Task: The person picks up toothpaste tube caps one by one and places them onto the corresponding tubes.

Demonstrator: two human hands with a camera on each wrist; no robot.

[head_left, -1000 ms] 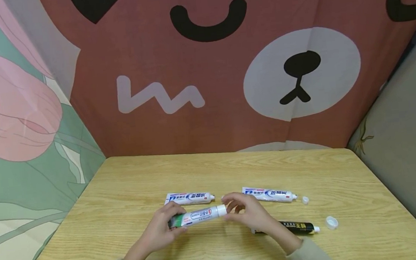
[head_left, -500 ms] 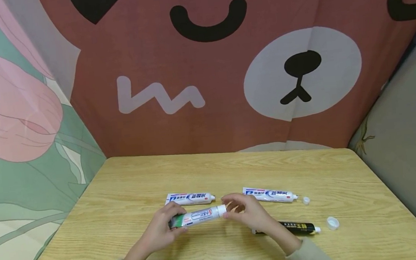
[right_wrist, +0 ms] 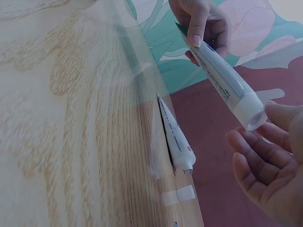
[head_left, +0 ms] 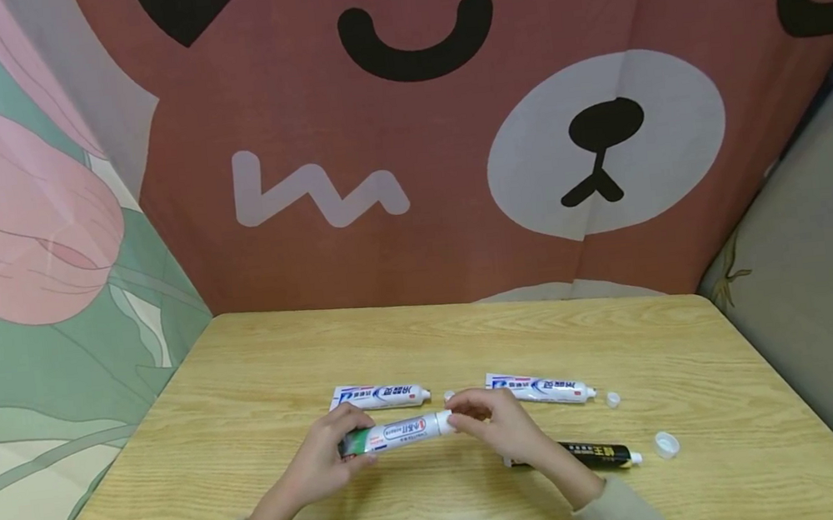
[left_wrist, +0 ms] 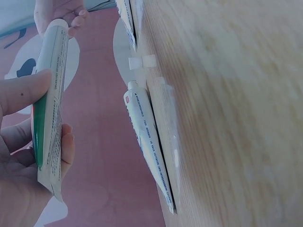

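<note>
My left hand (head_left: pixel 329 450) grips a white toothpaste tube (head_left: pixel 399 434) by its green tail end, thumb on one side and fingers on the other. The tube is held above the table, tilted slightly, its white cap (right_wrist: pixel 251 112) pointing to the right. At that cap, the thumb and index finger of my right hand (head_left: pixel 504 426) pinch the edge, while its other fingers curl loosely below. Behind the held tube lies an uncapped white toothpaste tube (head_left: pixel 380 396). A small white cap (left_wrist: pixel 142 62) stands near its nozzle, partly hidden by my right fingers in the head view.
Another uncapped white toothpaste tube (head_left: pixel 538 389) lies at the right, with a small cap (head_left: pixel 613 399) by its nozzle. Nearer, a black toothpaste tube (head_left: pixel 597 453) lies partly under my right forearm, a wider clear-white cap (head_left: pixel 666 445) beside it. A printed curtain (head_left: pixel 387 263) hangs behind the table.
My right fingers have closed in on the tube's cap and shifted slightly, uncovering part of the small cap behind them. The left hand and the tube have hardly moved.
</note>
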